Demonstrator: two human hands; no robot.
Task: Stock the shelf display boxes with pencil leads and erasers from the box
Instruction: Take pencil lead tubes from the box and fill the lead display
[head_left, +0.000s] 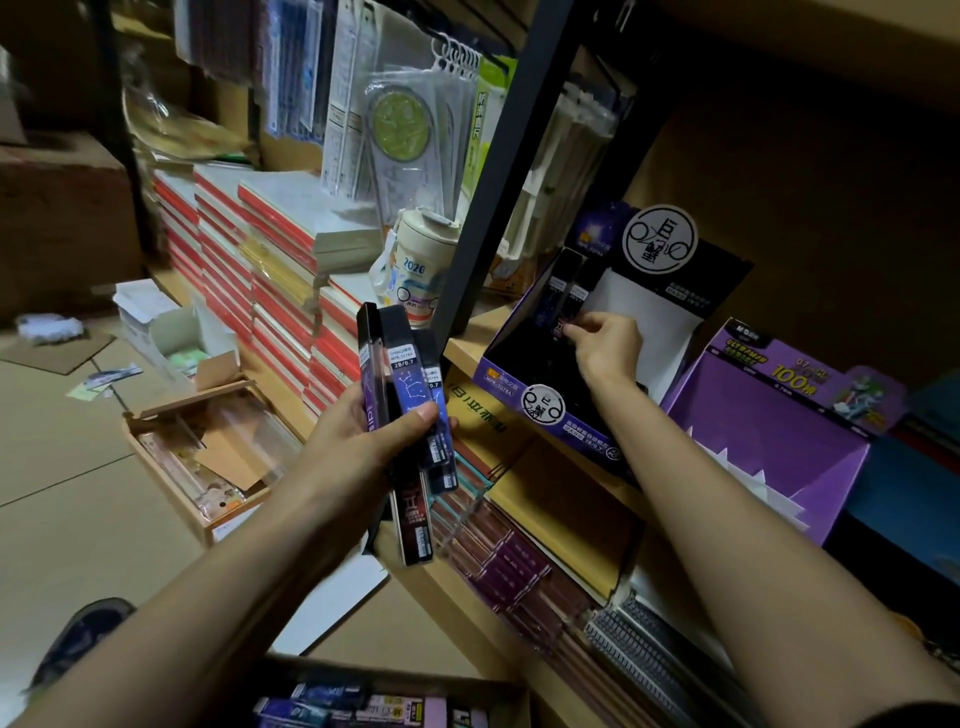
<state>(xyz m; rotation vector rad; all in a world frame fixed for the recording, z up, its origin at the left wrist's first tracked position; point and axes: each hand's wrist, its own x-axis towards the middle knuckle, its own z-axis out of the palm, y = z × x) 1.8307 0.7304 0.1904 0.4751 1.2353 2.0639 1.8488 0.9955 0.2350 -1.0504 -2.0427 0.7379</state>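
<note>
While our left hand (363, 441) grips a fan of four lead cases (402, 384) between thumb and curled fingers, our right hand (605, 348) is inside the dark display box (524, 382) on the shelf (462, 348). Its fingertips pinch the lower end of a standing case (563, 291). Two cases stand upright in that box's rear left corner; the rest of its inside is too dark to count. The front case of the fan reads "2B/0.7" over a constellation drawing; the lowest is brownish with a Gemini sign. The box front has a round white logo, small print unreadable. One purple display box (769, 426) just to its right, "100M" in yellow. One carton (415, 675) at the bottom edge holds more packs, print blurred. One cream cup (415, 260), left of the black shelf post (498, 171), reads "2026".
</note>
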